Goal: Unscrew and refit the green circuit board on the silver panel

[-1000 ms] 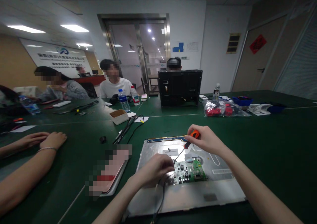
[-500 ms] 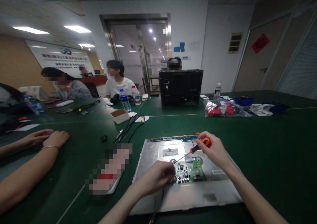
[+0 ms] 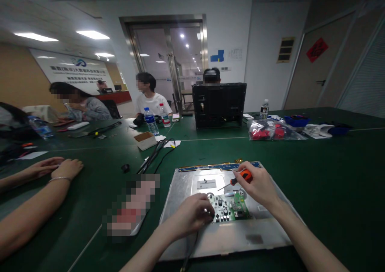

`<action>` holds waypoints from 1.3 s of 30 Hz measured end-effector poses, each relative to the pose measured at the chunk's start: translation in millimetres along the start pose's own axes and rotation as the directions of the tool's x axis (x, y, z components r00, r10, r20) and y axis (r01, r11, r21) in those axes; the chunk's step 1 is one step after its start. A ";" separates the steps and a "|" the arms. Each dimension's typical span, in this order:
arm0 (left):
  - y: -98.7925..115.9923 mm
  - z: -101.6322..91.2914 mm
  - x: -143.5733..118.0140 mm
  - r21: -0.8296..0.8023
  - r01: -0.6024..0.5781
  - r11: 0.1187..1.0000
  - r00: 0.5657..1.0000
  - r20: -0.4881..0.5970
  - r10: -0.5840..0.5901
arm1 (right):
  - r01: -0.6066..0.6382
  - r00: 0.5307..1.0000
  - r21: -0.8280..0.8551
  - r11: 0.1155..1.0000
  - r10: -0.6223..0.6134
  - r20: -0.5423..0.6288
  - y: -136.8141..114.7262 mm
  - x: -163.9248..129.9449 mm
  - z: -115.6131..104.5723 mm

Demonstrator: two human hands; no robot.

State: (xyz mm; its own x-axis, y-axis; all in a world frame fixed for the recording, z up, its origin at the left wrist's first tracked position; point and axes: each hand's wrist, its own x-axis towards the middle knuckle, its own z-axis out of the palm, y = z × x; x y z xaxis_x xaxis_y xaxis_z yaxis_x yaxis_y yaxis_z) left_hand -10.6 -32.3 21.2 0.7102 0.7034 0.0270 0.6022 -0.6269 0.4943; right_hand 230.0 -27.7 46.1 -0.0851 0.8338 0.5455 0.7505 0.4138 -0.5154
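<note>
Head view: two hands on a metal panel (image 3: 234,232), flat on the green table (image 3: 331,175).
Panel fills the near table; circuit board (image 3: 230,208) sits mid-panel. Right hand (image 3: 258,185), fingers closed round an orange screwdriver (image 3: 240,177), has drifted lower and nearer over the last second, its tip now above the board's top edge. Left hand (image 3: 192,216) stays curled at the board's left edge, apparently pinching a black cable (image 3: 189,252). Open table lies right; a co-worker's forearm (image 3: 33,208) rests well apart on the left.

Left hand (image 3: 192,215) curled into a loose fist, knuckles up, forearm coming in from bottom centre. Right hand (image 3: 257,183) fingers closed in a grip, wrist bent, forearm entering from bottom right. Hands near, apart.
</note>
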 end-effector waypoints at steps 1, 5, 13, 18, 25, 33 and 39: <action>-1.4 1.0 0.1 0.007 -0.008 1.000 1.000 0.000 0.008 | 0.004 1.000 -0.011 1.000 -0.004 0.002 -0.7 -0.4 0.5; -4.3 3.7 0.3 0.016 -0.038 0.999 0.999 -0.019 0.038 | 0.008 1.000 -0.008 1.000 -0.008 0.003 -4.2 -1.9 1.9; -3.0 4.2 0.4 -0.020 -0.058 0.998 0.998 -0.013 0.057 | 0.015 0.999 0.044 0.999 -0.013 -0.042 -7.0 -3.5 1.8; -4.4 4.4 1.7 -0.009 -0.060 0.998 0.998 -0.005 0.060 | 0.023 0.999 0.051 0.998 -0.022 -0.024 -8.2 -4.1 1.6; -2.9 0.6 -0.2 -0.025 -0.105 0.994 0.994 0.027 0.105 | 0.048 0.998 0.039 0.998 -0.047 -0.034 -8.2 -4.7 2.1; -1.7 0.6 0.4 -0.084 -0.069 0.994 0.997 0.030 0.071 | -0.028 0.998 0.139 0.990 0.035 -0.052 -11.2 -5.2 -0.3; -1.7 -0.1 0.9 -0.094 -0.038 0.995 0.999 0.024 0.041 | -0.012 0.997 0.155 0.988 0.024 -0.075 -12.7 -5.4 0.1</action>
State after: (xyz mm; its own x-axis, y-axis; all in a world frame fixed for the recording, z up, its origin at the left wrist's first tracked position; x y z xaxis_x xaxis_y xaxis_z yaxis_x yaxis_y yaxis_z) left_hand -11.1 -30.6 20.5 0.7429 0.6689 0.0259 0.5375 -0.6192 0.5724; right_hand 220.8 -37.4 49.7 -0.0178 0.8135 0.5813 0.6408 0.4555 -0.6179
